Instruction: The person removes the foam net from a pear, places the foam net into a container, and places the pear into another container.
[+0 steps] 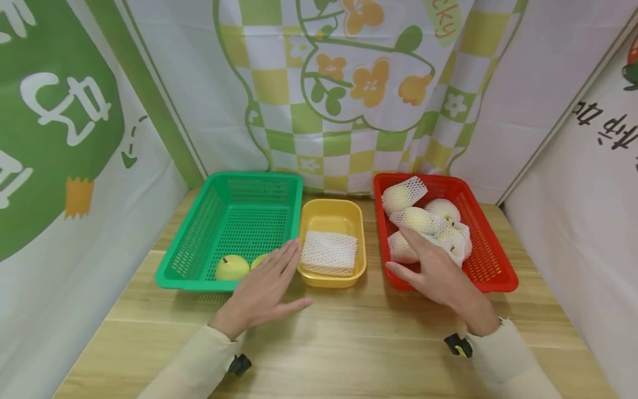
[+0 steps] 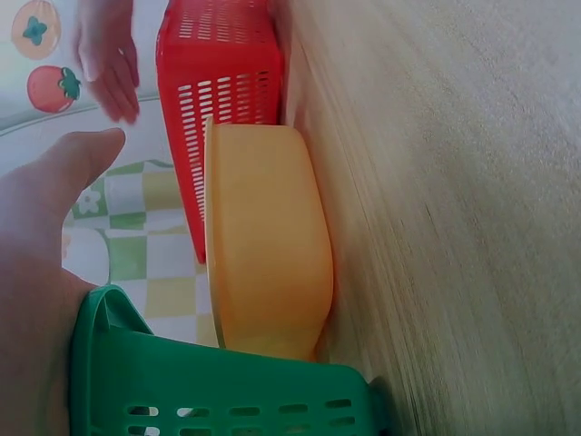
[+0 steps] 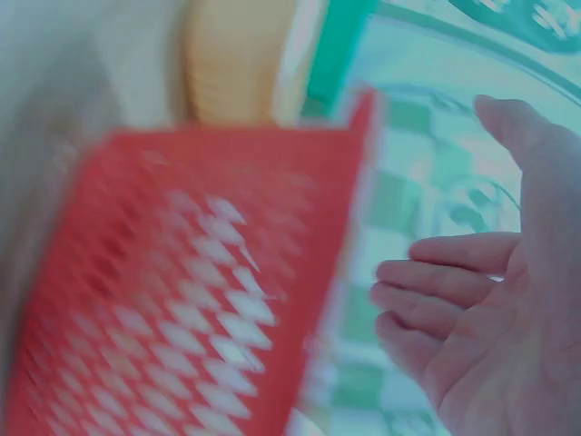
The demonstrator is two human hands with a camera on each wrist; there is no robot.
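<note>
My left hand hovers by the front right corner of a green basket, fingers straight, thumb spread, holding nothing. In that basket lies a round yellow-green pear; a second pear is partly hidden behind the hand. My right hand is over the front of a red basket; its empty palm and loosely bent fingers show in the right wrist view. Several pale fruits sit in the red basket, including a net-wrapped one at the back left. The right hand covers part of the pile.
Between the baskets stands a yellow tray with white foam netting in it. All three containers rest on a wooden table. A checkered printed cloth hangs behind them, with white printed sheets at both sides.
</note>
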